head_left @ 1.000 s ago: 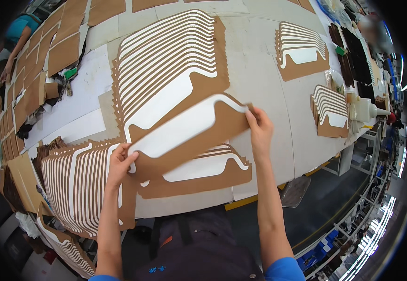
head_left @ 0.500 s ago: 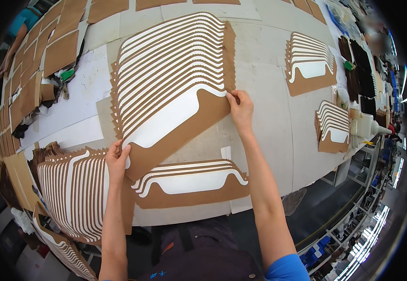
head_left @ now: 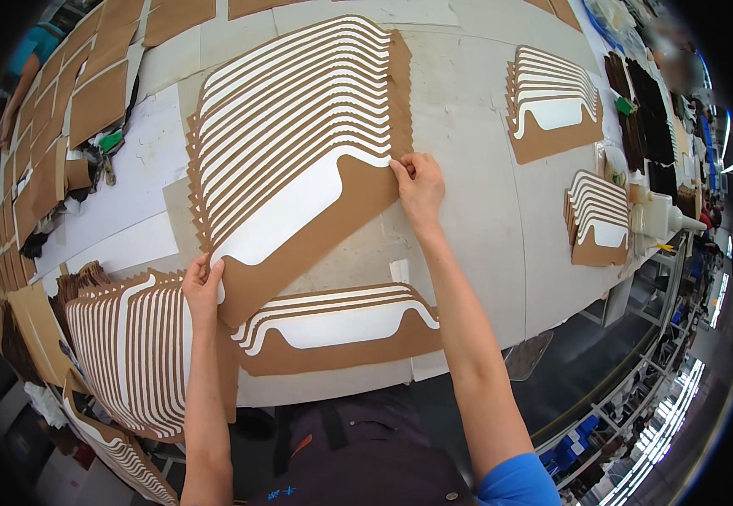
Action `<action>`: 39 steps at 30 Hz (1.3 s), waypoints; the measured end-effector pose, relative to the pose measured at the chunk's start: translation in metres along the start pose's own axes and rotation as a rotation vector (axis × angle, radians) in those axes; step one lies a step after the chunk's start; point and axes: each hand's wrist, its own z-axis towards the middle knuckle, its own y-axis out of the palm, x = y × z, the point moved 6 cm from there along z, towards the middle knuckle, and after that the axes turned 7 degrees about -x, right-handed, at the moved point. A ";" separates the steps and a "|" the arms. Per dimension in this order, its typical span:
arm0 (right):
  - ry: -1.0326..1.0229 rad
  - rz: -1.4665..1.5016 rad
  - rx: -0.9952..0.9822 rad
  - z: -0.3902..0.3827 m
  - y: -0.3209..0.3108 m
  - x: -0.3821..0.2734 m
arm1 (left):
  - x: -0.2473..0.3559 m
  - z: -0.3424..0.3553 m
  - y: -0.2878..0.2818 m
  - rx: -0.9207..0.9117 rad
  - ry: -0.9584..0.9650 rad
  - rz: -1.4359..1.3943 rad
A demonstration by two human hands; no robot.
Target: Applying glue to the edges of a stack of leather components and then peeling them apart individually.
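Both hands hold one brown-and-white cardboard sheet point(head_left: 299, 215) at opposite corners, laid on top of a fanned row of like sheets point(head_left: 299, 101) on the pale worktable point(head_left: 476, 135). The left hand point(head_left: 204, 287) pinches the near-left corner, fingers closed on it; the right hand point(head_left: 419, 184) grips the far-right corner the same way. A short stack point(head_left: 341, 329) lies nearer the person, another fanned row point(head_left: 126, 346) beside the left arm.
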 end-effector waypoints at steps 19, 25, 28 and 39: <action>0.123 -0.199 0.016 -0.167 -0.102 0.056 | 0.047 -0.029 0.005 0.169 0.217 0.699; 0.413 -0.195 -0.053 -0.292 -0.120 0.067 | 0.062 -0.104 0.083 -0.234 0.593 0.771; 0.565 0.028 -0.036 -0.309 -0.112 0.077 | 0.044 -0.130 0.115 -0.415 0.585 0.762; 0.332 0.109 0.114 -0.342 -0.176 -0.042 | 0.033 -0.140 0.135 -0.745 0.494 0.851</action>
